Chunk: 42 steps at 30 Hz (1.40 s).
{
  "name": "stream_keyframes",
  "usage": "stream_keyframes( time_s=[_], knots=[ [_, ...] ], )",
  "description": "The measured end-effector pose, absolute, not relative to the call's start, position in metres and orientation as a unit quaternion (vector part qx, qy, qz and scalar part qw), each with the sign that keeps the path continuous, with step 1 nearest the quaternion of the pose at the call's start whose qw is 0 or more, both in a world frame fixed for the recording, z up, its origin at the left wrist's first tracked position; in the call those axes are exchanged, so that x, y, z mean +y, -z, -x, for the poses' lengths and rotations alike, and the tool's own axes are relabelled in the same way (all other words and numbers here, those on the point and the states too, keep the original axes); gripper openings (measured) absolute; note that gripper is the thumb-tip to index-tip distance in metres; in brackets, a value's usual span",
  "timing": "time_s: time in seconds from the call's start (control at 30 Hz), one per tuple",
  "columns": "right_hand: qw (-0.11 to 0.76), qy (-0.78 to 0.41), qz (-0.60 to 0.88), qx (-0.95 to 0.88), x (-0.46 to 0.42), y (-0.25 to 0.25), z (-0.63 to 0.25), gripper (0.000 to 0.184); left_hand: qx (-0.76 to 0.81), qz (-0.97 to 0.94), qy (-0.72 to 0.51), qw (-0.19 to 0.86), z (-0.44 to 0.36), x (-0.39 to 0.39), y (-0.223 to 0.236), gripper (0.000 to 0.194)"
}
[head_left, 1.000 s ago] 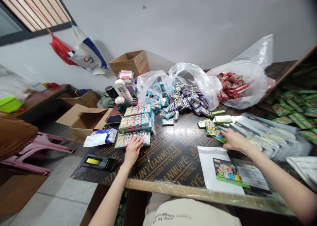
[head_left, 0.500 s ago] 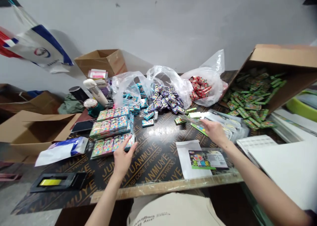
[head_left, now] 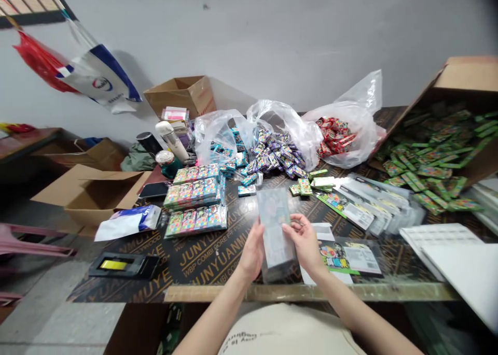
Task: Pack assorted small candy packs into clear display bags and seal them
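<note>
Both my hands hold one clear plastic packet (head_left: 275,225) upright over the near edge of the dark plywood table (head_left: 218,261). My left hand (head_left: 252,251) grips its left side and my right hand (head_left: 305,243) pinches its right side. A printed card shows faintly inside the packet. Just right of my right hand lies a packet with a green printed card (head_left: 340,255) on a white sheet. A row of more clear packets (head_left: 365,202) lies beyond it. Stacked colourful boxes (head_left: 196,202) sit to the left.
Clear bags hold blue packs (head_left: 229,147), purple packs (head_left: 278,155) and red packs (head_left: 334,132) at the back. A tipped carton (head_left: 462,90) spills green packs (head_left: 431,160) on the right. White sheets (head_left: 455,251), open cardboard boxes (head_left: 93,192), flasks (head_left: 171,140) and a black tray (head_left: 122,266) surround the table.
My left hand left the stacked boxes and my right hand left the row of packets; both came together near the table's edge, now holding a clear packet. The camera swung.
</note>
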State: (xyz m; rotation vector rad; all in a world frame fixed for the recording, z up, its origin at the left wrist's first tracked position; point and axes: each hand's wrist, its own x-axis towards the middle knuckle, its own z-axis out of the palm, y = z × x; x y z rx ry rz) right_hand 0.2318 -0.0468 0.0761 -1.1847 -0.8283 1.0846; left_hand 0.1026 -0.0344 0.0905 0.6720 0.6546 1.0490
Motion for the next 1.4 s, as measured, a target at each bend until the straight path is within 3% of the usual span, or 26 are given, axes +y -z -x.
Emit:
stream_keyframes(
  time_s=[0.07, 0.13, 0.23, 0.3, 0.5, 0.7, 0.9, 1.07, 1.17, 1.27, 1.4],
  knots=[
    [0.600, -0.345, 0.562, -0.453, -0.054, -0.082, -0.229, 0.017, 0.347, -0.377, -0.513, 0.688, -0.100, -0.034, -0.083, 0.081],
    [0.542, -0.293, 0.540, -0.574, -0.064, -0.088, -0.222, 0.021, 0.347, -0.413, -0.520, 0.662, -0.099, -0.032, -0.076, 0.092],
    [0.466, -0.312, 0.454, -0.692, -0.072, -0.098, -0.212, 0.033, 0.319, -0.373, -0.495, 0.717, -0.096, -0.031, -0.074, 0.060],
    [0.465, -0.291, 0.456, -0.701, -0.068, -0.105, -0.215, 0.037, 0.308, -0.327, -0.448, 0.773, -0.091, -0.032, -0.079, 0.047],
    [0.500, -0.193, 0.538, -0.651, -0.034, -0.126, -0.244, 0.042, 0.249, -0.338, -0.321, 0.849, -0.080, -0.043, -0.097, 0.054],
    [0.509, -0.098, 0.577, -0.631, -0.030, -0.124, -0.249, 0.035, 0.262, -0.376, -0.333, 0.824, -0.076, -0.034, -0.096, 0.056],
    [0.440, -0.209, 0.527, -0.696, -0.025, -0.125, -0.251, 0.029, 0.252, -0.399, -0.304, 0.828, -0.073, -0.033, -0.093, 0.058],
    [0.300, -0.278, 0.423, -0.809, -0.023, -0.130, -0.258, 0.029, 0.267, -0.439, -0.297, 0.805, -0.071, -0.033, -0.096, 0.058],
    [0.246, -0.319, 0.402, -0.822, -0.023, -0.132, -0.264, 0.040, 0.296, -0.452, -0.299, 0.787, -0.067, -0.034, -0.101, 0.050],
    [0.239, -0.360, 0.393, -0.812, -0.020, -0.132, -0.267, 0.060, 0.308, -0.435, -0.284, 0.797, -0.066, -0.035, -0.103, 0.041],
    [0.305, -0.407, 0.404, -0.760, -0.017, -0.120, -0.260, 0.053, 0.360, -0.413, -0.301, 0.781, -0.067, -0.035, -0.099, 0.030]
  ],
)
